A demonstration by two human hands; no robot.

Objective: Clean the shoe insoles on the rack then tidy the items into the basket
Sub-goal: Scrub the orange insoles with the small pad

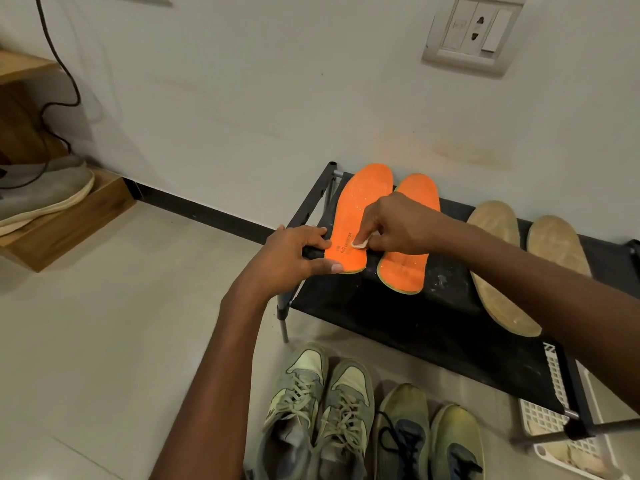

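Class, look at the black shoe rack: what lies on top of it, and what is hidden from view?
On the rack lie two orange insoles and two tan insoles. The right hand presses a small pad on one orange insole; the right forearm hides part of the tan pair.

Four insoles (360,209) lie side by side on the rack (398,313) against the wall. Two pairs of shoes (367,417) stand on the floor before it; a basket (554,420), apparently, sits under its right end.
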